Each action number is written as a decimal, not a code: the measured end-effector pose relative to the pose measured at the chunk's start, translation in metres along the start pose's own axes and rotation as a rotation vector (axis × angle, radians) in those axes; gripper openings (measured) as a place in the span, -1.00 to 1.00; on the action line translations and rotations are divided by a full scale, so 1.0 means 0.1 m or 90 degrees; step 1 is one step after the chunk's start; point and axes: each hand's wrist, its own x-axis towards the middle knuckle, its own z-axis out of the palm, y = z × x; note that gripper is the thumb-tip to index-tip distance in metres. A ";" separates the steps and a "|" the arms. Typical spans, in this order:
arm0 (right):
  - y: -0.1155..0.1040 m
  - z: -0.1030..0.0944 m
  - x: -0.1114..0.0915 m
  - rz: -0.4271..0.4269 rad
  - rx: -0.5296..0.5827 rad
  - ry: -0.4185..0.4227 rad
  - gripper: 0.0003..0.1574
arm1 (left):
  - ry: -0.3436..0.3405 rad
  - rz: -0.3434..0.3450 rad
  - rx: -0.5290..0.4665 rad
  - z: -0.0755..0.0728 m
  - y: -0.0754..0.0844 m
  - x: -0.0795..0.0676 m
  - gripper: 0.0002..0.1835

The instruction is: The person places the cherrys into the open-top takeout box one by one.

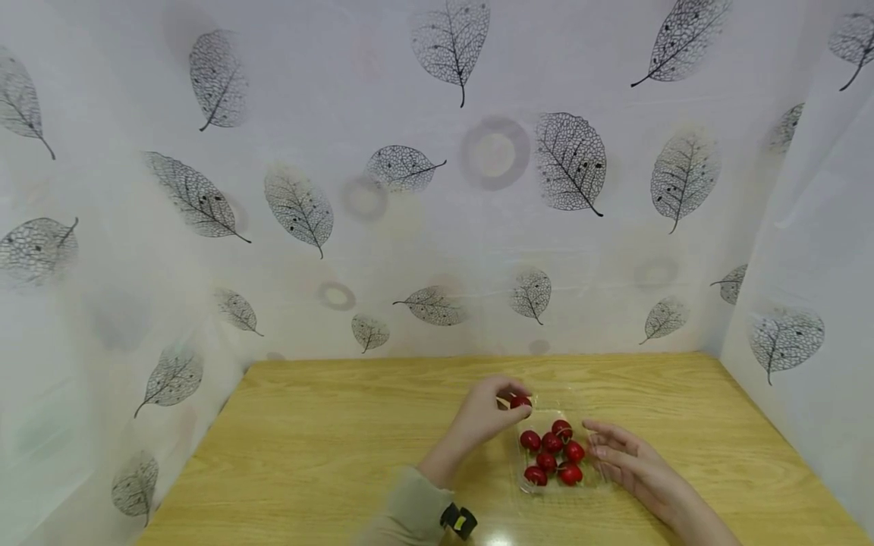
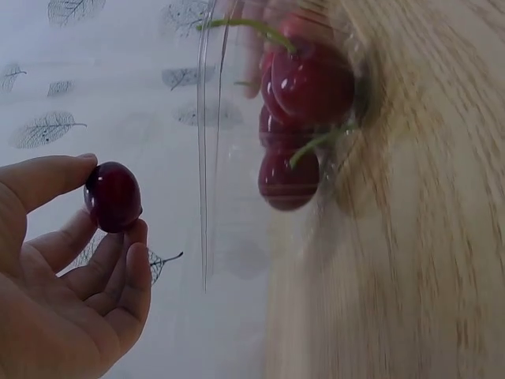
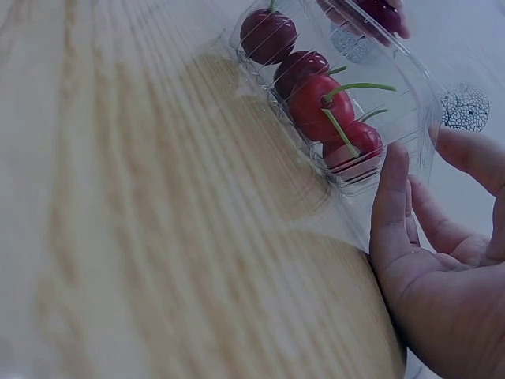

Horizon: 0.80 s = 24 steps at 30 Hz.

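My left hand [image 1: 481,413] pinches a dark red cherry [image 2: 113,197] between thumb and fingers, above the back left of a clear plastic box [image 1: 546,490]. Several red cherries [image 1: 551,442] lie inside the box, some with green stems [image 3: 359,85]. At the box's right side is my right hand [image 1: 635,466], its fingers loosely extended. In the right wrist view its fingertips [image 3: 397,156] rest right at the transparent wall. The left wrist view shows the pinched cherry without a visible stem, apart from the others.
The box stands on a wood-grain table [image 1: 328,440]. White sheeting [image 1: 437,250] printed with dark leaves closes off the back and both sides. A black band [image 1: 459,520] sits at the left wrist over a light sleeve [image 1: 416,504].
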 end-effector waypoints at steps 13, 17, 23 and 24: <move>-0.02 0.01 0.00 0.011 -0.005 -0.002 -0.44 | -0.021 0.017 0.004 0.22 0.02 0.01 -0.81; -0.01 0.00 0.01 0.013 -0.002 -0.003 -0.45 | -0.025 0.023 0.032 0.26 -0.01 0.00 -0.82; -0.01 0.00 0.01 0.020 0.000 -0.002 -0.45 | -0.020 0.016 0.055 0.31 -0.07 0.00 -0.80; -0.01 0.00 0.01 0.019 0.001 -0.003 -0.44 | -0.017 0.016 0.059 0.32 -0.08 0.00 -0.79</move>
